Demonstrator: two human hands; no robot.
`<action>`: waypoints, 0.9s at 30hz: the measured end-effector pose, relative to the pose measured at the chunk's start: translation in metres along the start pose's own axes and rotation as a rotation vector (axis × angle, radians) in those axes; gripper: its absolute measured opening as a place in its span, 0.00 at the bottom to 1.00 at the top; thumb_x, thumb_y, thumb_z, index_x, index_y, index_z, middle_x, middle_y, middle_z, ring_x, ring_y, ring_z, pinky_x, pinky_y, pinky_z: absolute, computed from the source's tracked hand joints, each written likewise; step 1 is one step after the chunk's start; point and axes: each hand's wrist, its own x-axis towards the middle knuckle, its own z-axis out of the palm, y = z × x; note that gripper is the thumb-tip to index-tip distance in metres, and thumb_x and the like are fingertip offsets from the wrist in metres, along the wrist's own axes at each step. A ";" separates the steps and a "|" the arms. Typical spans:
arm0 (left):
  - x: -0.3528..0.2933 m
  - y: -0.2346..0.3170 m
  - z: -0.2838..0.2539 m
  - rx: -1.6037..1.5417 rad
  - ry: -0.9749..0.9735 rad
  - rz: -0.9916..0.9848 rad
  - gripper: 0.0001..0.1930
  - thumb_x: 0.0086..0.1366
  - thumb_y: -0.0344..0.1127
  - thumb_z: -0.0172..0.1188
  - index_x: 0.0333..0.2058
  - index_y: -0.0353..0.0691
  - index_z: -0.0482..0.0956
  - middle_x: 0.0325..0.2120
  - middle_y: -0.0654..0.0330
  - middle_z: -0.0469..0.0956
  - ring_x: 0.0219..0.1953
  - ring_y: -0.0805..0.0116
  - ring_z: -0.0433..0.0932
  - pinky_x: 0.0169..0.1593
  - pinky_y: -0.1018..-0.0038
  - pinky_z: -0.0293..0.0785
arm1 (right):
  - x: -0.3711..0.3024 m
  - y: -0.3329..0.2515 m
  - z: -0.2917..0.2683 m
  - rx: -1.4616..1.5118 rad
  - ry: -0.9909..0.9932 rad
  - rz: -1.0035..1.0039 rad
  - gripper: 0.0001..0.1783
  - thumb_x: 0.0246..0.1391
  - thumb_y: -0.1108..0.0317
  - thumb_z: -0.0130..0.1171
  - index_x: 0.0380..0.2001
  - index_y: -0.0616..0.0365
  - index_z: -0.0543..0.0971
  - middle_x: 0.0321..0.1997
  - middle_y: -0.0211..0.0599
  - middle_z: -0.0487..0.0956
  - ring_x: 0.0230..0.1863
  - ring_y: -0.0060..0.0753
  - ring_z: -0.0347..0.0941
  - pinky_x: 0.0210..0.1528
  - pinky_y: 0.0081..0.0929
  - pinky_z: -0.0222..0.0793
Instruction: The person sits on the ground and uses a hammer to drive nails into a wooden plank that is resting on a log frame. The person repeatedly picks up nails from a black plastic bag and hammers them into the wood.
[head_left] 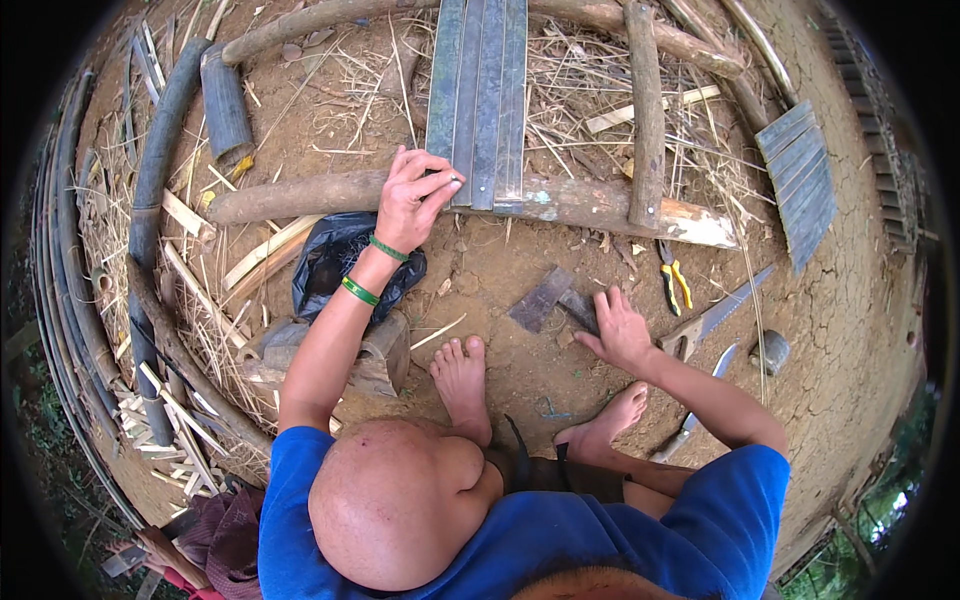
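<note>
- Head view, seen from beside the work: long green-grey bamboo slats (477, 95) are lying side by side across a log rail (590, 205), their near ends resting on it.
- A small nail head (482, 189) is showing near one slat's end.
- The left hand (412, 195) is pinching at the slats' near left corner, thumb and curled fingers almost meeting; I can't tell what, if anything, is sitting between the tips.
- The right hand (625, 330) is spreading its fingers loosely, palm down, at the dark end of a flat metal tool (541, 298) on the soil; whether it is touching, I can't tell.
- Beyond that hand, yellow-handled pliers (677, 283), a handsaw (730, 305) and a knife (705, 400) are lying apart on the ground.
- Under the left forearm, a black plastic bag (345, 238) is slumping beside a wooden block (385, 350).
- Farther out, a short bamboo tube (227, 108) is lying left, and a slatted panel (797, 185) is lying right.
</note>
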 end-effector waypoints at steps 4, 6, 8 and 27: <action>0.001 -0.001 0.001 0.024 0.012 0.028 0.05 0.59 0.30 0.69 0.35 0.46 0.88 0.36 0.66 0.80 0.48 0.60 0.75 0.68 0.48 0.58 | -0.005 0.020 0.037 0.023 0.009 -0.089 0.33 0.59 0.62 0.63 0.60 0.69 0.64 0.51 0.60 0.70 0.55 0.62 0.71 0.47 0.47 0.78; 0.001 0.000 0.002 0.029 0.019 0.055 0.05 0.59 0.29 0.69 0.35 0.46 0.88 0.36 0.66 0.80 0.48 0.60 0.75 0.68 0.47 0.58 | -0.005 0.027 0.046 0.081 0.024 -0.072 0.33 0.59 0.63 0.62 0.61 0.71 0.63 0.53 0.62 0.71 0.52 0.64 0.73 0.48 0.48 0.77; -0.001 0.000 0.002 0.036 0.031 0.081 0.06 0.59 0.29 0.69 0.35 0.46 0.87 0.37 0.66 0.80 0.47 0.60 0.76 0.67 0.47 0.59 | -0.009 0.020 0.034 0.157 0.034 -0.030 0.34 0.59 0.64 0.61 0.63 0.71 0.63 0.53 0.64 0.72 0.49 0.66 0.74 0.49 0.49 0.77; -0.008 -0.006 0.004 0.053 0.132 0.167 0.06 0.57 0.32 0.70 0.34 0.44 0.85 0.36 0.66 0.80 0.46 0.59 0.77 0.65 0.49 0.65 | 0.075 -0.123 -0.144 0.684 0.313 -0.122 0.19 0.65 0.64 0.59 0.53 0.66 0.72 0.19 0.50 0.76 0.19 0.43 0.77 0.24 0.38 0.70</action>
